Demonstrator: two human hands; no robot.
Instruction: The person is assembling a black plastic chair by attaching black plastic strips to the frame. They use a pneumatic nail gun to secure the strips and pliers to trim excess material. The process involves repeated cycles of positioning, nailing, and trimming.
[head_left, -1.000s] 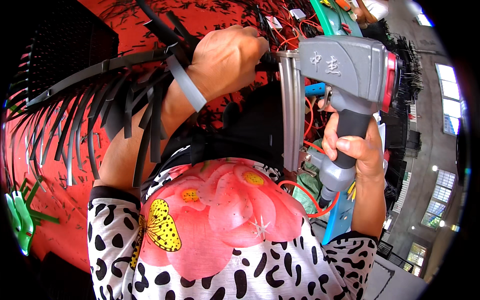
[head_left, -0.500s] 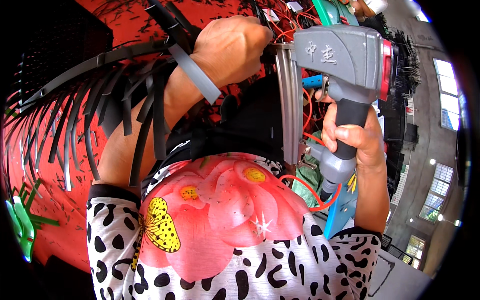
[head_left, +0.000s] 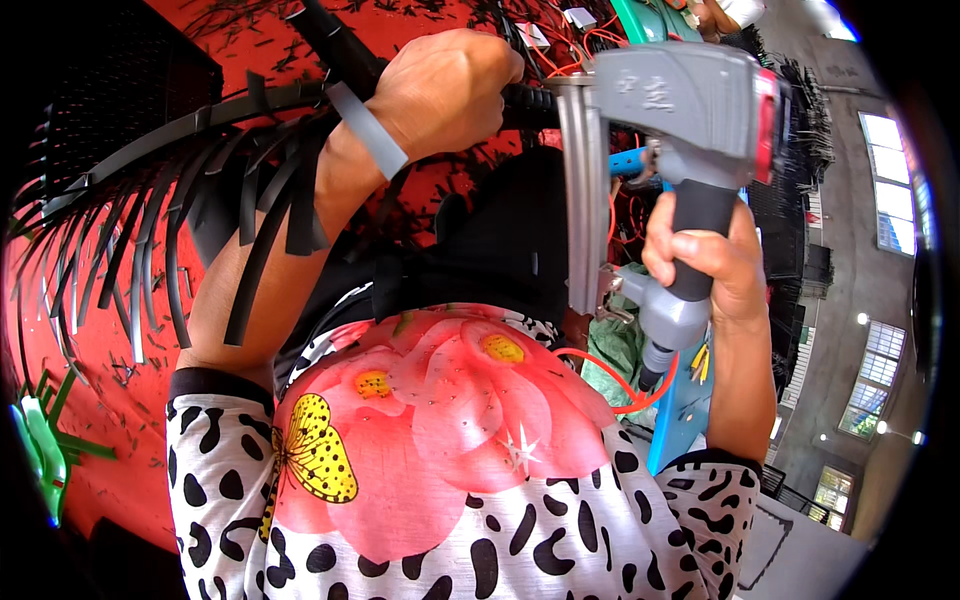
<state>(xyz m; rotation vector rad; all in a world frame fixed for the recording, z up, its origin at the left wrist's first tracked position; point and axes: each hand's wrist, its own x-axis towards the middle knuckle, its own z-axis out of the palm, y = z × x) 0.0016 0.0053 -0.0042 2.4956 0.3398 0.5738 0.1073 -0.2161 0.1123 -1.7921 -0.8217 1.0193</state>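
Note:
My right hand (head_left: pixel 715 265) is wrapped around the black grip of a grey air staple gun (head_left: pixel 680 110), which has a long metal magazine (head_left: pixel 585 200) and an orange air hose (head_left: pixel 630 400) at its base. The gun's nose is close to my left hand (head_left: pixel 440 90), apart from it. That hand is closed around a black bar (head_left: pixel 525 103), whose end shows past the knuckles; the fingertips are hidden. A flat dark strip (head_left: pixel 368 130) lies across my left wrist. Many black flat strips (head_left: pixel 150 230) hang from a curved black rail (head_left: pixel 190 130) over my left forearm.
Black scraps litter the red floor (head_left: pixel 110 430). A green plastic piece (head_left: pixel 45 450) lies at lower left. Orange hoses (head_left: pixel 590 50) tangle at the top, near another person's hand (head_left: pixel 715 18). A blue board (head_left: pixel 680 410) stands beyond the gun's base.
My left hand and the bar have shifted a little left. The staple gun has tilted slightly, its nose now farther from the left hand's knuckles.

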